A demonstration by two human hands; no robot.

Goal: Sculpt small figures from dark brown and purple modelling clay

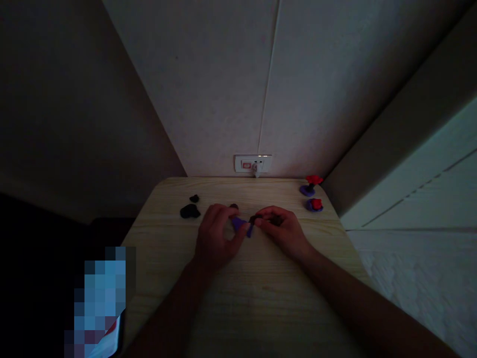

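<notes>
My left hand (214, 238) is closed around a small purple piece (238, 223) that looks like modelling clay, its thumb at the lower end. A dark brown rounded bit (234, 206) shows by the left fingertips. Close on the right, my right hand (285, 231) pinches a small dark brown lump (254, 219) against the purple piece's right end. Under the curled right fingers another dark patch (276, 220) shows, too dim to make out. Both hands are low over the wooden tabletop (257, 298).
Two black lumps, a larger one (190, 211) and a smaller one (194, 198), lie left of my hands. At the back right are two red-and-purple shapes, one raised (314, 180), one low (316, 204). A wall socket (253, 163) holds a plug. A lit screen (108, 343) is at lower left, partly pixelated.
</notes>
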